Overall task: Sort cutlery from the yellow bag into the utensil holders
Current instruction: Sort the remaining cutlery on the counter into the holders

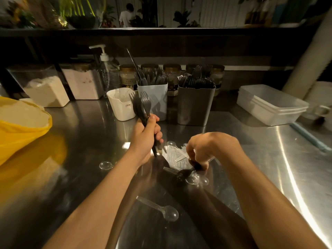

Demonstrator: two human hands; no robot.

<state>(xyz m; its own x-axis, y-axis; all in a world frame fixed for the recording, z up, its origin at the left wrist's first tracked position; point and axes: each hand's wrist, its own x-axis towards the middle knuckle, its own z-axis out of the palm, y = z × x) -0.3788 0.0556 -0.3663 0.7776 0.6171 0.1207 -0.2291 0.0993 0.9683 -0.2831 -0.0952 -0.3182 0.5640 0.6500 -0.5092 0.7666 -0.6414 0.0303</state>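
Note:
My left hand (pixel 146 136) grips a bunch of black plastic forks (pixel 142 106), tines up, just in front of the holders. My right hand (pixel 201 151) pinches the handle of one black fork (pixel 185 174) lying low on the steel counter, over a pile of clear plastic cutlery (pixel 177 156). Clear spoons lie loose: one near me (pixel 161 210), one left (pixel 106 165). Three holders stand behind: a white one (pixel 122 108), a pale blue one (pixel 158 94) full of black knives, a grey one (pixel 195 106) full of black forks. The yellow bag (pixel 19 126) sits at the far left.
Clear bins of powder (pixel 46 90) and a pump bottle (pixel 106 72) stand along the back wall with several jars. Stacked white tubs (pixel 271 105) sit at the right. The steel counter (pixel 269 159) stretches right; a dark shelf runs overhead.

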